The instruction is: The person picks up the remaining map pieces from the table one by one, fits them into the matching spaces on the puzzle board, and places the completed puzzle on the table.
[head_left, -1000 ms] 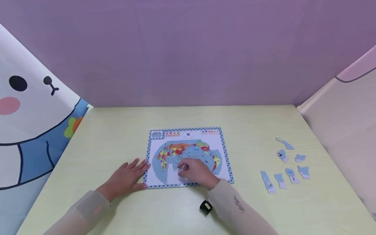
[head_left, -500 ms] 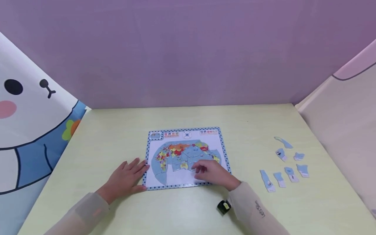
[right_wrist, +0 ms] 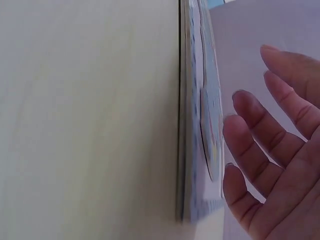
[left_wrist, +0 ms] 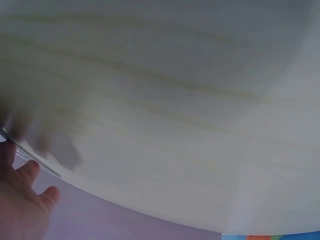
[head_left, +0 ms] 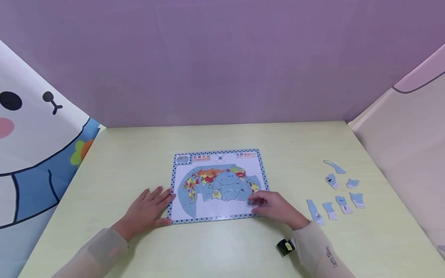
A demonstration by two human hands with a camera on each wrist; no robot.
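A world map jigsaw board (head_left: pixel 222 217) with a dotted blue border lies on the table. Joined map pieces (head_left: pixel 227 189) cover its upper part, with bare white board below them. My left hand (head_left: pixel 147 210) rests flat at the board's left edge, fingers spread and fingertips on the border. Over the board's lower right corner, my right hand (head_left: pixel 276 208) hovers with loosely bent fingers. In the right wrist view its fingers (right_wrist: pixel 240 132) are apart, with nothing between them, beside the raised edge of the map pieces.
Several loose puzzle pieces (head_left: pixel 344 204) in blue and white lie at the right of the table (head_left: pixel 139 154). A small black wrist device (head_left: pixel 286 247) sits by the right sleeve. A purple wall (head_left: pixel 222 61) stands behind, with printed fabric on the left.
My right hand has moved rightward from the middle of the map to its lower right, leaving the yellow Australia piece uncovered. The left hand stays put.
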